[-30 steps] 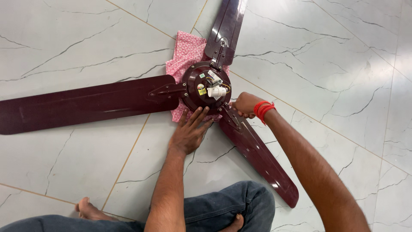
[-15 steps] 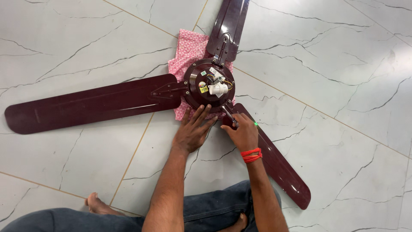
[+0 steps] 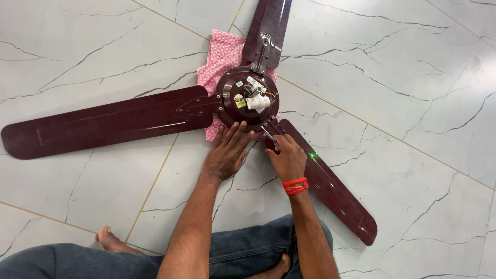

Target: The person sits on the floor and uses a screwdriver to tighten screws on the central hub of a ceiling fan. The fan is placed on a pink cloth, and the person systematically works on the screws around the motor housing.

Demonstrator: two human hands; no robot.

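A dark maroon three-bladed ceiling fan lies upside down on the floor, its round motor hub showing wires and a white part. My left hand rests flat with spread fingers against the hub's near edge. My right hand, with a red thread on the wrist, is closed around a thin metal tool at the bracket where the lower right blade joins the hub.
A pink patterned cloth lies under the hub. The floor is white marble-look tile. My legs in blue jeans and a bare foot sit near the bottom edge.
My right hand has moved from the right side of the blade in towards the blade bracket, now pointing up from below. The left hand has stayed on the hub.
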